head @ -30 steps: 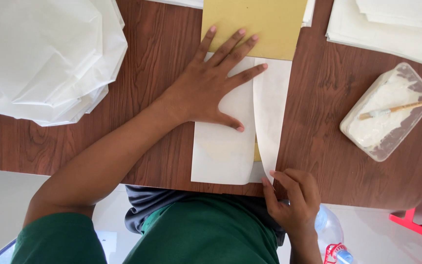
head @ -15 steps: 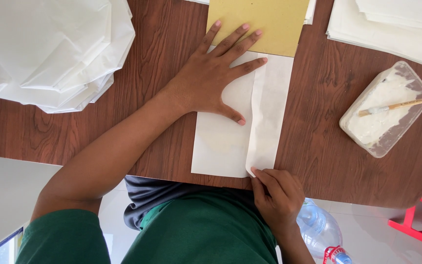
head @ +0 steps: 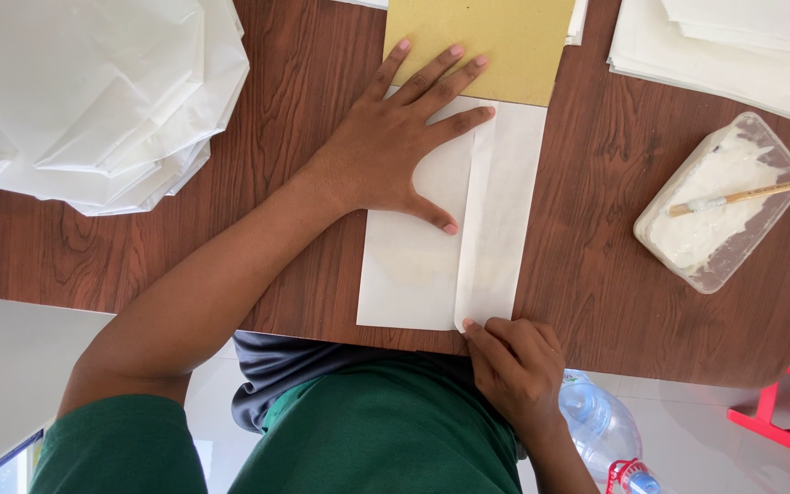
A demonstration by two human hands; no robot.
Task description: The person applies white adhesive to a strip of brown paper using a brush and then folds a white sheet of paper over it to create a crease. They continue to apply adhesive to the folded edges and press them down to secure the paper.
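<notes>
The left hand point(head: 386, 151) lay flat, fingers spread, pinning the white paper point(head: 413, 265) to the table point(head: 596, 265). Beneath the right hand point(head: 514, 361), curled fingertips pressed the folded flap point(head: 500, 201)'s near corner; creasing away along that fold seemingly came next.

White paper sheet point(head: 413, 274) flat on table, right flap folded over, crease running lengthwise.

Your left hand point(head: 393, 151) covers the upper left part of the white sheet point(head: 409, 274) and the card's point(head: 482, 41) lower edge. The card's top runs past the frame, as do both paper stacks point(head: 84, 101). The brush point(head: 752, 194) handle's end is cut off at right.
</notes>
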